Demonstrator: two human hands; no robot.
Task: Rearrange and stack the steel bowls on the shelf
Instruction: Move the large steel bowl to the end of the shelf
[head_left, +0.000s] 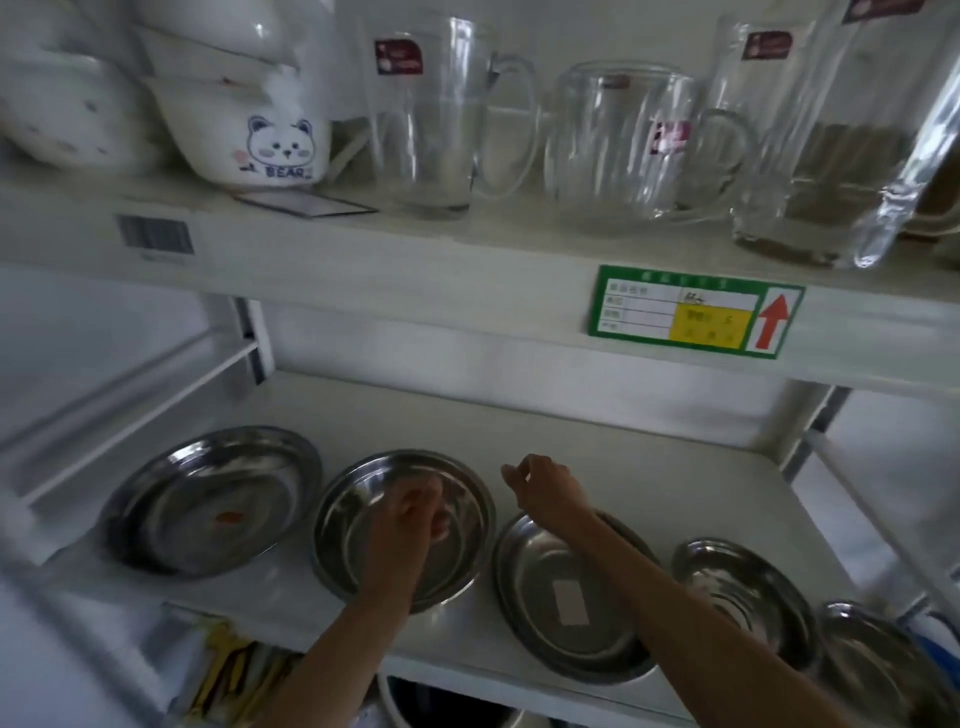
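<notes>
Several shallow steel bowls sit in a row on the white shelf (649, 467). The leftmost bowl (171, 514) has an orange sticker inside. My left hand (410, 517) hovers over the inside of the second bowl (343, 525), fingers loosely curled, with nothing in it. The third bowl (540, 587) carries a white label and overhangs the shelf's front edge; my right forearm crosses it. My right hand (545, 486) is above the bare shelf just behind that bowl, fingers loosely curled and empty. A fourth bowl (743, 597) and a fifth bowl (883, 665) lie further right.
The shelf above sits low over the bowls and holds glass jugs (431, 119) and white ceramic bowls (249, 135). A green price tag (696, 312) is stuck on its front edge. A shelf upright (249, 338) stands at the left. Packaged goods (228, 670) lie below.
</notes>
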